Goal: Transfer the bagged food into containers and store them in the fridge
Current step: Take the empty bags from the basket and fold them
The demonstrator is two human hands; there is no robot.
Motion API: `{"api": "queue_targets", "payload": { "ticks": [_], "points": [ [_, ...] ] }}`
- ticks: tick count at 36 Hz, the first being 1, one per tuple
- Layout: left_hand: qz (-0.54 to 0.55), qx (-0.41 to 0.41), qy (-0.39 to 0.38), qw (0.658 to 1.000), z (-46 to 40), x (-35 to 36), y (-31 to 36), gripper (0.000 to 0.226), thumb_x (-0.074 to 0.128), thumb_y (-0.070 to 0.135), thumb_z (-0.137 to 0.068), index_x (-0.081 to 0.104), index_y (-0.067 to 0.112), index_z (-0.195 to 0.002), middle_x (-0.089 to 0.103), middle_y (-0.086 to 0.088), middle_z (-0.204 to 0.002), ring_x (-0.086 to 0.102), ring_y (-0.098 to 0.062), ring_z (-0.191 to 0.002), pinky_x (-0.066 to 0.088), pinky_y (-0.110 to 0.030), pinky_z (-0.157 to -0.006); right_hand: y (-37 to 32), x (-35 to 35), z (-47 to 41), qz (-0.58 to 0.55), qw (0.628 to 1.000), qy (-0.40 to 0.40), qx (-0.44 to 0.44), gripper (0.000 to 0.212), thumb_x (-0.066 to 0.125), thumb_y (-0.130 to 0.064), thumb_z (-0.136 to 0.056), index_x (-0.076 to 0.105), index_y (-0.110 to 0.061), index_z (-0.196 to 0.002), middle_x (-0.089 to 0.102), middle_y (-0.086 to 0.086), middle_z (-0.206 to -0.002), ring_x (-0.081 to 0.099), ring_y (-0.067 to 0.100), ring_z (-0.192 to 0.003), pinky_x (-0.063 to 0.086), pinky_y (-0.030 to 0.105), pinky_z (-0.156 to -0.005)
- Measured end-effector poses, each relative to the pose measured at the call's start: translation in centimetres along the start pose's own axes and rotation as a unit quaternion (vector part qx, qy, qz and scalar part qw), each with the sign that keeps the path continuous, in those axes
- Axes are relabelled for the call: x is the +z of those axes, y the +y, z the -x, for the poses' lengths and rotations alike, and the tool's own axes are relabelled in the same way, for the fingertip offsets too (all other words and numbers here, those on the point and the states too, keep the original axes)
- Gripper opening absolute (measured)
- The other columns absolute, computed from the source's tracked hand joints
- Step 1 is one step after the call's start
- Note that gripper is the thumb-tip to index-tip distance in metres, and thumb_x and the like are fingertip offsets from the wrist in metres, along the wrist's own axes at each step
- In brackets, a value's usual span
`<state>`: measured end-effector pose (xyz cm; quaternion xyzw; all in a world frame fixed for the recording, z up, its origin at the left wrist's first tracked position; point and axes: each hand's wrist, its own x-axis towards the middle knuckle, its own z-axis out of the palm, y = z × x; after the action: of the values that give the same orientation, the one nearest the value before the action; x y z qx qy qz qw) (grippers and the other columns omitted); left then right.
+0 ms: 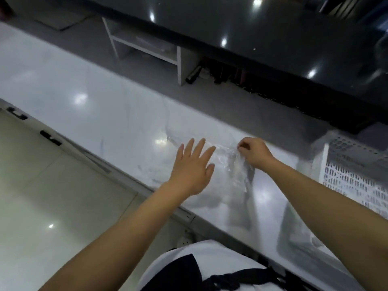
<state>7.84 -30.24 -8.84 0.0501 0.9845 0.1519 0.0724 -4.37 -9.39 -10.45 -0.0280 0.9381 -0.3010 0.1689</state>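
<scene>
Just right of the frame's centre, on the white counter (88, 87), lies the clear bag (228, 162), crumpled and so transparent that we can hardly trace its outline; whether food is inside it we cannot tell. Our right hand (255, 153) has its fingers curled and pinches the film at the bag's upper right edge. Our left hand (193, 166) is spread, fingers straight and apart, over the bag's left side; whether the palm touches the film is not clear through the blur.

We judge the bag to be very light, limp and slippery, with no stiffness of its own, so it will sag and fold wherever it is lifted. A pinch at the rim or a gathered corner looks like the best hold, with the flat hand steadying the rest so the film does not slide on the glossy counter. Thin plastic like this may tear if pulled hard.

At the right edge of the frame stands a white perforated basket (357, 177), near the bag but apart from it. Lower right, under our right forearm, sits what seems to be a clear container (294, 234), blurred. Along the top runs a dark glossy cabinet (252, 38), with a white shelf (147, 45) below it at upper centre. The tiled floor (52, 185) fills the lower left.
</scene>
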Motion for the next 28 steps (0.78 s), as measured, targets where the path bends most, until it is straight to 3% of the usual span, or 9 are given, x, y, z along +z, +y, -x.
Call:
{"api": "queue_targets", "payload": {
  "ticks": [2,4,7,9,12,16,19,22,28],
  "points": [
    [-0.029,-0.012,-0.054,0.998,-0.8,2.7,-0.3,0.061,0.015,0.053,-0.105,0.002,0.031,-0.16,-0.01,0.0,-0.17,-0.014,-0.029,-0.155,-0.01,-0.05,-0.123,0.0,0.3,0.1,0.022,1.0,0.016,0.012,0.015,0.056,-0.012,-0.096,0.067,-0.02,-0.087,0.07,0.005,-0.091,0.066,0.029,-0.087,0.053,0.036,-0.079],
    [-0.035,-0.019,-0.065,0.997,-1.6,4.4,-0.6,0.062,0.012,0.056,-0.104,-0.004,0.032,-0.16,-0.013,-0.001,-0.169,-0.016,-0.03,-0.154,-0.01,-0.052,-0.123,-0.2,0.5,0.3,0.061,0.997,0.037,0.024,0.018,0.053,-0.017,-0.099,0.068,-0.017,-0.109,0.068,0.011,-0.116,0.062,0.033,-0.108,0.05,0.044,-0.095],
    [-0.022,-0.024,-0.052,0.998,-2.4,5.5,-0.9,0.062,0.011,0.057,-0.103,-0.007,0.036,-0.159,-0.013,0.0,-0.169,-0.016,-0.03,-0.154,-0.012,-0.052,-0.122,-1.2,1.1,1.7,0.162,0.983,0.091,-0.01,0.045,0.05,-0.019,-0.102,0.045,-0.017,-0.147,0.043,0.01,-0.152,0.038,0.033,-0.139,0.029,0.048,-0.116],
    [-0.017,-0.015,-0.044,0.999,-2.7,5.9,-0.8,0.062,0.008,0.057,-0.103,-0.008,0.037,-0.159,-0.014,0.0,-0.169,-0.017,-0.029,-0.154,-0.014,-0.052,-0.121,-2.7,1.8,3.1,0.19,0.971,0.129,-0.074,0.052,0.05,-0.013,-0.099,0.04,-0.014,-0.151,0.038,0.012,-0.156,0.031,0.032,-0.145,0.021,0.048,-0.119],
    [-0.038,-0.008,-0.055,0.998,-3.1,6.4,-0.8,0.064,-0.003,0.057,-0.098,-0.015,0.035,-0.157,-0.019,-0.002,-0.167,-0.019,-0.031,-0.153,-0.014,-0.053,-0.122,-4.7,3.9,5.5,0.177,0.97,0.107,-0.125,0.056,0.048,-0.007,-0.097,0.038,-0.008,-0.152,0.032,0.015,-0.161,0.023,0.03,-0.151,0.014,0.045,-0.124],
    [-0.063,-0.002,-0.071,0.995,-3.4,7.5,-1.1,0.065,0.013,0.052,-0.104,-0.02,0.03,-0.156,-0.026,-0.004,-0.166,-0.025,-0.03,-0.152,-0.01,-0.055,-0.122,-4.6,7.9,7.8,0.131,0.983,0.073,-0.103,0.058,0.034,-0.022,-0.106,0.015,-0.012,-0.16,0.009,0.007,-0.169,0.002,0.021,-0.156,0.001,0.036,-0.126],
    [-0.034,-0.003,-0.036,0.999,-3.1,7.9,-1.1,0.062,0.009,0.05,-0.104,-0.01,0.032,-0.159,-0.017,0.0,-0.167,-0.02,-0.025,-0.154,-0.009,-0.053,-0.123,-1.4,9.7,8.5,0.172,0.983,0.051,-0.038,0.062,0.022,-0.036,-0.107,-0.002,-0.016,-0.161,-0.007,0.003,-0.17,-0.012,0.016,-0.155,-0.006,0.039,-0.126],
    [-0.035,0.0,-0.021,0.999,-3.1,8.0,-1.2,0.061,0.011,0.05,-0.104,-0.005,0.032,-0.16,-0.01,0.001,-0.169,-0.014,-0.023,-0.155,-0.008,-0.052,-0.123,1.7,10.2,8.7,0.225,0.973,0.052,0.0,0.066,0.012,-0.05,-0.104,-0.008,-0.021,-0.161,-0.013,-0.001,-0.169,-0.019,0.014,-0.153,-0.008,0.045,-0.125],
    [-0.036,-0.009,-0.019,0.999,-3.2,8.0,-2.1,0.065,0.008,0.058,-0.102,-0.005,0.033,-0.16,-0.013,0.001,-0.169,-0.015,-0.022,-0.155,-0.01,-0.049,-0.124,3.3,9.8,8.4,0.243,0.969,0.052,-0.005,0.072,0.005,-0.065,-0.099,-0.014,-0.028,-0.159,-0.019,-0.005,-0.167,-0.024,0.014,-0.152,-0.011,0.049,-0.123]
  ]
}}
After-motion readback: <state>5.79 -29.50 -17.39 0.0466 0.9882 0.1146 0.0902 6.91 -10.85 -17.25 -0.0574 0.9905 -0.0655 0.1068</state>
